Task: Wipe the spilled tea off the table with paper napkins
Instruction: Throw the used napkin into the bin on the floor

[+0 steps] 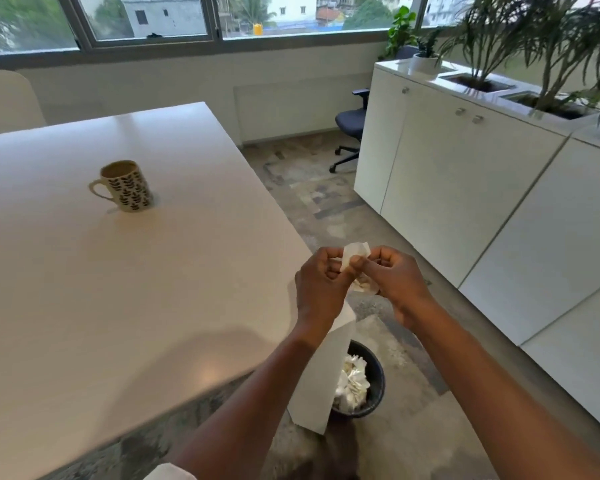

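**Napkin Held Over the Floor Beside the Table**

While no brand, label or writing can be read anywhere, the mug (pixel 125 186) does carry a dark leaf print. It stands upright on the far left part of the white table (pixel 153 278), handle to the left.

Just off the table's near right corner, both hands meet in the air. The left hand (pixel 321 289) has its fingers curled and pinches one side of a crumpled napkin (pixel 355 256); the right hand (pixel 395 282), also curled, pinches the other side. The wad sits between the thumbs, one white flap sticking up and away, a rumpled part showing below; its long axis runs roughly near to far.

Below the hands, a bin (pixel 374 375) stands on the floor against the table's white end panel, holding crumpled white paper (pixel 352 382).

Farther right, white cabinets (pixel 465 188) carry plants (pixel 534 46); an office chair (pixel 350 129) stands at their far end.
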Available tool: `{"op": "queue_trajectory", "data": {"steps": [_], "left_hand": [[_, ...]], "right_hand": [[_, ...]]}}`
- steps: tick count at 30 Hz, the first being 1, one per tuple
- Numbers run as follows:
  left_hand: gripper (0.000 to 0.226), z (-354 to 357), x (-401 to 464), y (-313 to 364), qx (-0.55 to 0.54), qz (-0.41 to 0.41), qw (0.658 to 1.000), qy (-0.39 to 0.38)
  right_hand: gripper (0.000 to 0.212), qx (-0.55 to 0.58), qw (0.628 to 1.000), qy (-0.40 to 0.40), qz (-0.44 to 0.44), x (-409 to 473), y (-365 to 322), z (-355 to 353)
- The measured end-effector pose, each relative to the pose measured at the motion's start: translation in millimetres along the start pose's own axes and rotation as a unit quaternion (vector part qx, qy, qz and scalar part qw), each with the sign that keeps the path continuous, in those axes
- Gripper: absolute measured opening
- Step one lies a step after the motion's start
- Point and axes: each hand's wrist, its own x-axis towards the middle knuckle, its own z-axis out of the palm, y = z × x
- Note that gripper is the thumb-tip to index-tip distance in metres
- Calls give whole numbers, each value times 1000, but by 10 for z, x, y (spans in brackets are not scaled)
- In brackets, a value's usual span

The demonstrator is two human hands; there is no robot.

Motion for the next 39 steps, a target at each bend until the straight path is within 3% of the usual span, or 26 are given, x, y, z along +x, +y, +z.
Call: {"op": "queue_trajectory", "data": {"steps": [5,11,14,19,24,29,33,39], "left_hand": [[16,728,122,-37,11,-1,999,30],[17,1424,220,-335,77,5,995,63],[16,1635,229,-620,101,-31,992,65],[19,1779,240,-1234,116,-106,987,20],[26,1885,169,-1875,130,-195,971,-37],[50,1905,87,-2446,196,-291,932,-89],[43,1870,46,-2719,258,-305,912,-93],[39,1916,57,-2852,258,-281,923,-44]], "right_hand": [[15,1,1000,10,13,369,220,-514],[17,-28,999,1,31,896,607,-901],[20,-49,997,-12,56,1062,970,-1004],[22,-158,977,-97,106,1245,1638,-1065],[18,-280,951,-92,95,1383,2315,-919],[15,-362,923,-79,107,1375,3020,-799],[16,-420,898,-61,113,1413,3378,-678],[13,-415,898,-63,133,1610,3693,-478]]}}
